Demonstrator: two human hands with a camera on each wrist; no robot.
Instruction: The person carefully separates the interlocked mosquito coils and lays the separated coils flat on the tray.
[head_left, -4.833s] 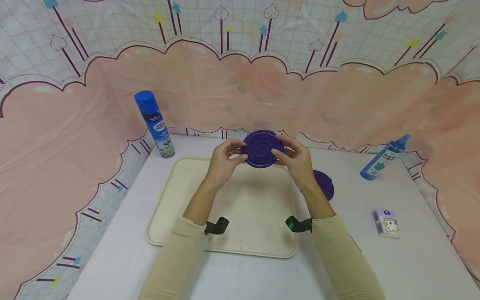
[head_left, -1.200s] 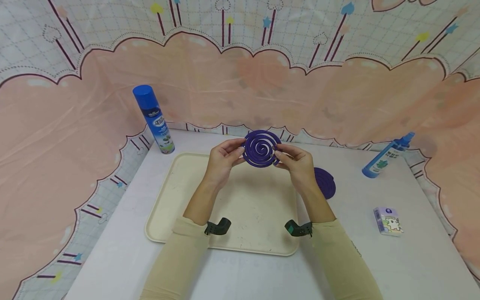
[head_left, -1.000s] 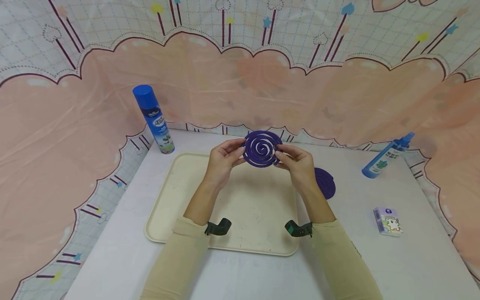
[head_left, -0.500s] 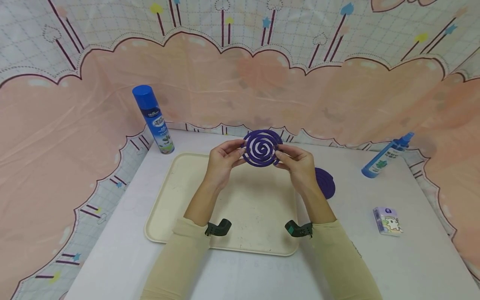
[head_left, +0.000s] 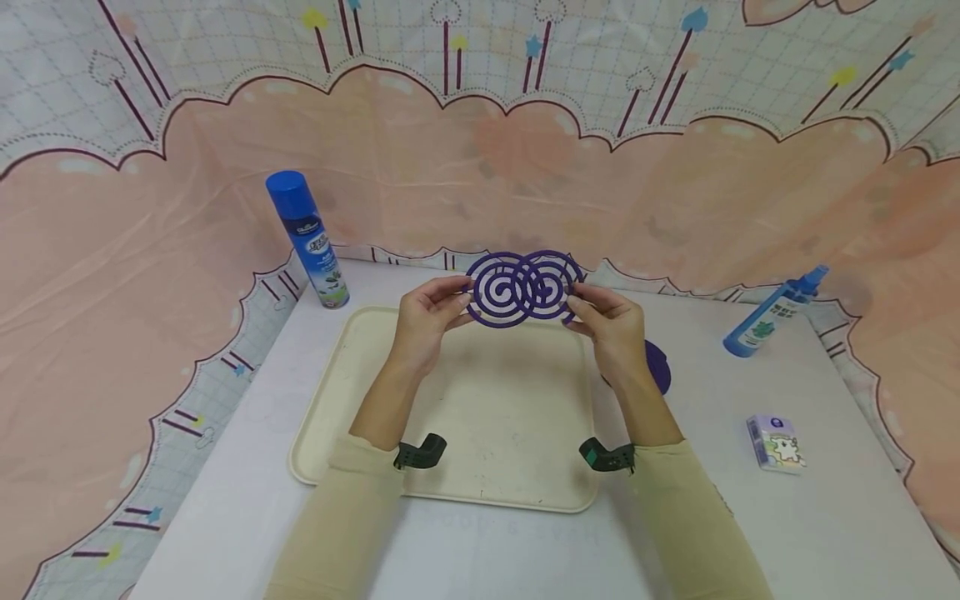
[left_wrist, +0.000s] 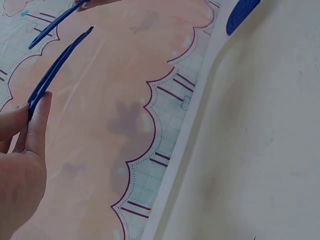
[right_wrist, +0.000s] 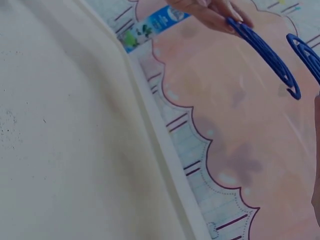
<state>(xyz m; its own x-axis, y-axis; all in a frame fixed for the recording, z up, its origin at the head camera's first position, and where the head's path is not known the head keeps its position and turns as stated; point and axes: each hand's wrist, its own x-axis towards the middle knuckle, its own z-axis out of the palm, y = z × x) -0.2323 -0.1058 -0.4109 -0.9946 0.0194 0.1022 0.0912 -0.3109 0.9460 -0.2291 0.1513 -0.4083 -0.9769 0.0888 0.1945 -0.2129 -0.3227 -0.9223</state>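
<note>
Two dark purple mosquito coils are held up over the far edge of the tray, their spiral rings spread with gaps showing. My left hand (head_left: 420,327) pinches the left coil (head_left: 501,326) at its outer edge, between thumb and fingers. At the opposite side my right hand (head_left: 617,332) grips the right coil (head_left: 572,260) by its rim. From the head the coils overlap in the middle; the left wrist view has the near coil (left_wrist: 55,67) and the far coil (left_wrist: 56,25) standing apart, nearly edge-on. Partly behind the right forearm, another purple coil (head_left: 659,368) lies on the table.
A cream tray (head_left: 495,417) lies under the forearms on the white table (head_left: 480,550). A blue spray can (head_left: 311,242) stands back left. Over on the right are a blue spray bottle (head_left: 772,317) and a small purple-and-white box (head_left: 777,444). Patterned cloth (head_left: 480,183) hangs behind.
What looked like one stacked disc now shows as two coils, drawn sideways so they only partly overlap. The left hand has moved left, the right hand right, each with a coil.
</note>
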